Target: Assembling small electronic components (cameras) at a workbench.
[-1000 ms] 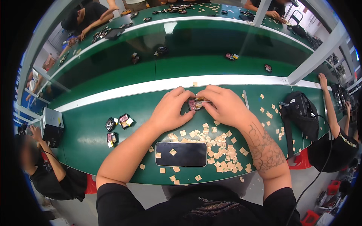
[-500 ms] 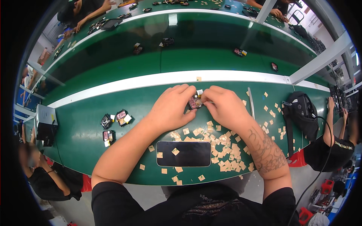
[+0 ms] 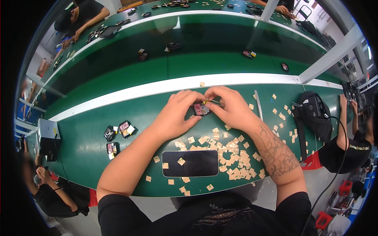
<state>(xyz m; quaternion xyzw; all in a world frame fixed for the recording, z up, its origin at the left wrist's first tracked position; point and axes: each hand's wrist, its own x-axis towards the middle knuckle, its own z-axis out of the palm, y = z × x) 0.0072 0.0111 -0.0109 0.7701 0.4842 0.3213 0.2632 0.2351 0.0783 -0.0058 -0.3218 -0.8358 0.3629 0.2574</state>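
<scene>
Both hands meet fingertip to fingertip over a small dark component (image 3: 201, 109) with a pinkish face. The left hand (image 3: 176, 116) curls its fingers narrowly around the part's left side, thumb tucked under it; the right hand (image 3: 232, 108) pinches it from the right, and a thin yellowish sliver shows between the right fingertips at the part's upper edge. The component sits just above the green bench top (image 3: 86, 157), between the two hands, near the white strip (image 3: 130, 92) that edges the bench.

Below the hands lie many small tan paper squares (image 3: 236, 157), thickest under the right forearm, a few spread toward the right. A black rectangular tray (image 3: 197, 165) with a pale rim lies nearest the person, one tan square on it. Slender metal tweezers (image 3: 258, 105) lie just right of the right hand. To the left, well apart, three more small dark components (image 3: 118, 133) sit in a loose group, and a grey box (image 3: 47, 135) stands at the bench's left end. A black bag (image 3: 313, 114) rests at the right end.

Beyond the white strip runs a darker green conveyor belt (image 3: 197, 55) carrying a few scattered small parts. Other people in black work on the far side and at both ends, and a white post (image 3: 334, 53) slants at upper right.
</scene>
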